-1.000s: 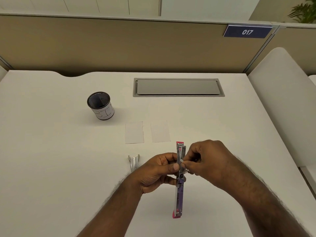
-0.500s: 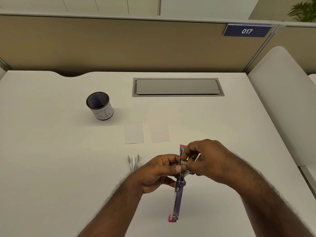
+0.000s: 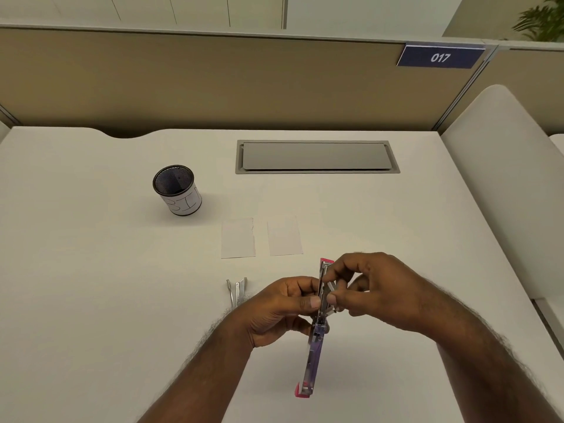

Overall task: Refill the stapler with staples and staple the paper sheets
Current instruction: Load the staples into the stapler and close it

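Your left hand [image 3: 274, 312] grips the opened stapler [image 3: 316, 346] mid-body, above the desk [image 3: 91, 300]; your right hand [image 3: 375, 291] pinches at its metal channel. Refilling appears under way. Paper sheets [image 3: 238, 238] lie beyond, unstapled. Next: seat staples squarely, then close.

We see a matt white desk [image 3: 91, 285], shiny metal stapler [image 3: 317, 340] with pink plastic ends, plain matt paper sheets [image 3: 238, 238], black mesh metal cup [image 3: 177, 190], glossy metal staples [image 3: 236, 290].
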Available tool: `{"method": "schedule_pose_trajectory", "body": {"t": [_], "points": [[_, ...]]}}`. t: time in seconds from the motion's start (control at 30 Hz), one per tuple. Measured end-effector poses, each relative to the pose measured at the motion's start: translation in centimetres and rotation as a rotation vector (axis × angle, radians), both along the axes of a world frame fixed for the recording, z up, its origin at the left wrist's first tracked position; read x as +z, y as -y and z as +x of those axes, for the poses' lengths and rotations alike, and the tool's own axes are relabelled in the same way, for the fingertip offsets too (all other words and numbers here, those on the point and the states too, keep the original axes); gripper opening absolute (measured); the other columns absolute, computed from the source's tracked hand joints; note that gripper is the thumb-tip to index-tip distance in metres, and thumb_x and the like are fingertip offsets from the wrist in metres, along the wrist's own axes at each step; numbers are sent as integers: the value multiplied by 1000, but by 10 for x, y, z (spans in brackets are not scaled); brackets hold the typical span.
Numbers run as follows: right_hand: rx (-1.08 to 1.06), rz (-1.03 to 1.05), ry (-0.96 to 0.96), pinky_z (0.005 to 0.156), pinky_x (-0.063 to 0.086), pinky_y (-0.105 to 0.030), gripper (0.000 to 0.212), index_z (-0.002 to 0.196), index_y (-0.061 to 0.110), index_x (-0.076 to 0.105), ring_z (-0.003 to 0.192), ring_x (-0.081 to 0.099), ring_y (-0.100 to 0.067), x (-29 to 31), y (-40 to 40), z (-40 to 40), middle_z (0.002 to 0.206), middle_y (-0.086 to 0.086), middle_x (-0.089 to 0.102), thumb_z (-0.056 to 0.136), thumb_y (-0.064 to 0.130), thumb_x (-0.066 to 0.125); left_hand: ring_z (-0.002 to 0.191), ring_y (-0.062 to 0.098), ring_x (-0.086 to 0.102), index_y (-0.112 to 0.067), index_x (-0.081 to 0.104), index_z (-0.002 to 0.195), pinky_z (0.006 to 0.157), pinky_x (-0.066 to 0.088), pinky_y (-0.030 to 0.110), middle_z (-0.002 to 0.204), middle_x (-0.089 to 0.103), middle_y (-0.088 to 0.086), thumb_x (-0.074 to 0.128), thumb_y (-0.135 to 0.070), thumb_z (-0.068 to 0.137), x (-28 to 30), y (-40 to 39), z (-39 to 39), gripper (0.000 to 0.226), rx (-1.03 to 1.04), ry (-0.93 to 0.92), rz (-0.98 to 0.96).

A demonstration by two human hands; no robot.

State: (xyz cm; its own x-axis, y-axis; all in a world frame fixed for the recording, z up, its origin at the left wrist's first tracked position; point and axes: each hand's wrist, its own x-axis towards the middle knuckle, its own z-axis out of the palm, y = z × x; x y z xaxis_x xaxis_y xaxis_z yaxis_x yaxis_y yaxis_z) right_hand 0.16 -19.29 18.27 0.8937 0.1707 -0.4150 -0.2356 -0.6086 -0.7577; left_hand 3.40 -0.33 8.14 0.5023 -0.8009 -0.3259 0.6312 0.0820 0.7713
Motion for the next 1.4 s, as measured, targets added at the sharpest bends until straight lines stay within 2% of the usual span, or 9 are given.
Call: {"method": "schedule_pose_trajectory", "body": {"t": [0.13, 0.27, 0.47, 0.67, 0.8, 0.93, 1.07, 1.3, 1.4], "points": [[-85, 36, 78, 65, 58, -24, 25, 88, 37, 69, 67, 71, -8, -6, 3, -2, 85, 13, 71, 76, 18, 80, 79, 21, 67, -11, 67, 112, 70, 56, 33, 95, 69, 3, 61, -13, 89, 2, 0, 0, 24, 58, -9, -22], [-106, 62, 126, 65, 59, -25, 30, 87, 39, 69, 66, 70, -10, -12, 1, -5, 86, 13, 68, 75, 14, 79, 79, 21, 66, -10, 66, 114, 70, 56, 33, 99, 68, 6, 62, -15, 88, 3, 1, 0, 27, 81, -5, -16], [-67, 5, 199, 65, 58, -24, 28, 89, 40, 65, 71, 69, -7, -14, -1, -5, 84, 17, 68, 74, 21, 81, 77, 20, 67, -10, 65, 114, 70, 56, 33, 94, 69, 2, 61, -14, 89, 5, 0, -1, 26, 74, -5, -27], [-16, -89, 285, 68, 54, -20, 27, 81, 42, 65, 74, 66, -2, -18, -1, -6, 77, 20, 68, 74, 22, 82, 77, 22, 68, -10, 64, 114, 68, 56, 32, 92, 69, 2, 60, -14, 90, 5, 0, -3, 25, 74, -7, -42], [64, -209, 376, 72, 57, -29, 21, 96, 36, 72, 80, 65, -3, -19, -2, -6, 81, 21, 65, 78, 26, 78, 78, 22, 69, -12, 64, 118, 67, 56, 30, 91, 69, 1, 63, -18, 89, 5, 1, -4, 30, 82, -42, -64], [144, -267, 480, 68, 55, -34, 26, 105, 30, 74, 76, 62, -7, -17, 0, -6, 81, 14, 67, 79, 27, 77, 79, 23, 70, -15, 65, 119, 67, 57, 30, 92, 69, 0, 64, -19, 89, 2, 2, -7, 30, 83, -74, -97], [140, -247, 435, 72, 55, -35, 30, 108, 30, 73, 78, 63, -6, -17, 3, -4, 81, 16, 67, 79, 26, 78, 80, 23, 70, -14, 65, 118, 68, 58, 31, 92, 69, 2, 60, -14, 92, 0, 4, -9, 27, 87, -107, -108], [15, -111, 352, 70, 51, -13, 30, 104, 30, 74, 81, 65, 0, -20, 5, -5, 80, 18, 68, 78, 16, 78, 78, 24, 70, -12, 66, 117, 67, 58, 31, 96, 68, 5, 59, -13, 92, -1, 6, -7, 26, 119, -133, -117], [-35, -89, 337, 69, 51, -12, 26, 98, 32, 74, 82, 66, 2, -20, 4, -7, 85, 17, 70, 77, 19, 79, 79, 24, 70, -12, 66, 117, 67, 58, 31, 95, 68, 4, 59, -14, 92, -2, 6, -6, 26, 122, -134, -114]]}}
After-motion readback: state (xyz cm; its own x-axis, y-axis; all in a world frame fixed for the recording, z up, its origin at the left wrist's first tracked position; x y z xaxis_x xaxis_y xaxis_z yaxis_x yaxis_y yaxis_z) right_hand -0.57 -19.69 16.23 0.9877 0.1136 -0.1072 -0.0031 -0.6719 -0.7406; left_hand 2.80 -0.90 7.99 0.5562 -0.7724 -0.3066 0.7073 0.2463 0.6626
